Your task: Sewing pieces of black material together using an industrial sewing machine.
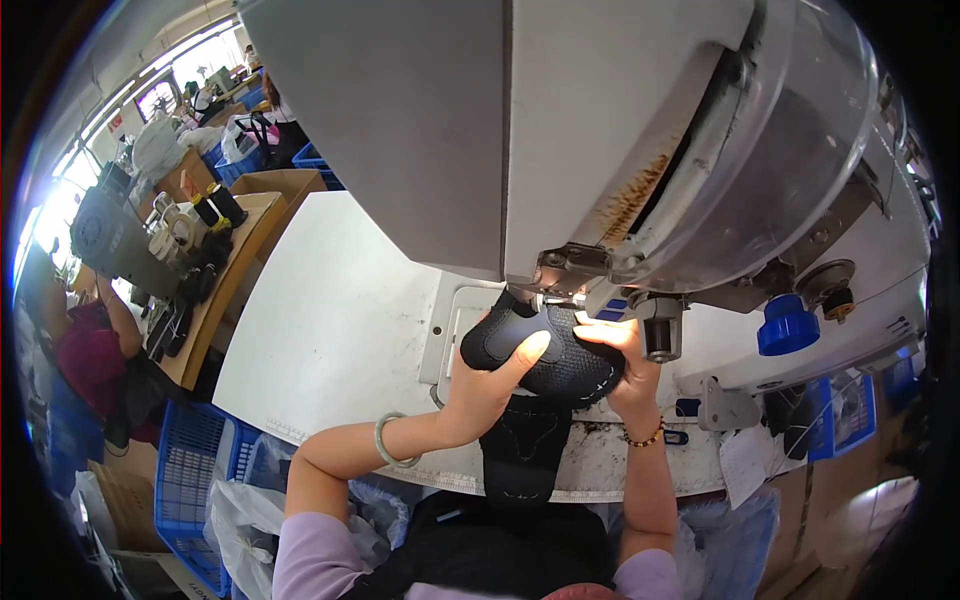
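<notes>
1. Looming nearest the camera, the grey-white sewing-machine head (400, 120) covers the upper middle of the view, with a clear curved cover (800, 140) on its right side.
2. Directly beneath the sewing-machine head, the left hand (480, 400) grips a black mesh shoe upper (570, 365), thumb pressed on top; its other fingers are mostly hidden.
3. The right hand (632, 378) closes on the opposite edge of that upper, fingertips near the lit stitching area (562, 299) under the sewing-machine head.
4. Guiding the upper for stitching appears to be the step in hand; whether the needle is down cannot be told.
5. The next move seems to call for turning the curved edge evenly with both hands, fingertips clear of the needle.
6. A dark flap (522, 455) hangs below, toward the wearer; whether it joins the upper is unclear.
7. Left of the sewing-machine head spreads the white worktable (300, 290), with black thread spools (228, 205) on a bench beyond and a blue plastic basket (170, 500) lower down.
8. Right of it sits a blue knob (787, 325).
</notes>
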`<action>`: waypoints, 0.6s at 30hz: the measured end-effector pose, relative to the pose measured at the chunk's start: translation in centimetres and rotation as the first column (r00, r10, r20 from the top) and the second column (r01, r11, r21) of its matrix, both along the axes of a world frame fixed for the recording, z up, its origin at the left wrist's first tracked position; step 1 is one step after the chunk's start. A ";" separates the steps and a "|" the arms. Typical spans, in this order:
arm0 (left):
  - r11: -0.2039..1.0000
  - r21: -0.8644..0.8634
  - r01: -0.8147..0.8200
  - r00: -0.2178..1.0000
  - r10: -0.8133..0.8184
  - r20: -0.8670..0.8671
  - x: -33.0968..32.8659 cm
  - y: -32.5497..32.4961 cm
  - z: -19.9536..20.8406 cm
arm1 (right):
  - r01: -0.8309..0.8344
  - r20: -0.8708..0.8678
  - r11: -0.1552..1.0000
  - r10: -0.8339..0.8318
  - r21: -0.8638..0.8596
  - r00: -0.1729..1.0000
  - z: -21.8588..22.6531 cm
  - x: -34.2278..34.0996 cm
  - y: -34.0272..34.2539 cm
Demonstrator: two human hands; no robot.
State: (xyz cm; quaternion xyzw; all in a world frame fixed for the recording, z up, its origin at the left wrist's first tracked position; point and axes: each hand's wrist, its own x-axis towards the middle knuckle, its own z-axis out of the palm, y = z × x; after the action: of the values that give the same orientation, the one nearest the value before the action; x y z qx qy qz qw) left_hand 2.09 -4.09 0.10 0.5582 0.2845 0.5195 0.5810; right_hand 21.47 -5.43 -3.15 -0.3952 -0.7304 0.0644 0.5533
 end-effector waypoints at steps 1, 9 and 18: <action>1.000 0.000 -0.005 1.000 0.005 0.000 0.0 0.2 0.1 | -0.013 -0.016 1.000 0.013 -0.003 1.000 0.0 0.0 0.2; 1.000 -0.016 -0.023 0.999 0.023 -0.029 -0.2 0.7 1.5 | -0.014 -0.017 1.000 0.014 -0.024 1.000 -0.5 -0.1 0.1; 0.988 -0.148 0.047 0.997 -0.037 0.074 -0.9 2.8 0.0 | 0.060 0.048 0.997 -0.057 -0.054 0.997 0.0 -0.6 -0.9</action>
State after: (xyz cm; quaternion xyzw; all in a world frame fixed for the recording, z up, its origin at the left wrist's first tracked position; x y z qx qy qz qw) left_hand 1.19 -1.32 0.08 0.5002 0.2900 0.5038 0.6418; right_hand 20.84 -6.36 -3.16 -0.4330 -0.7292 0.0589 0.5267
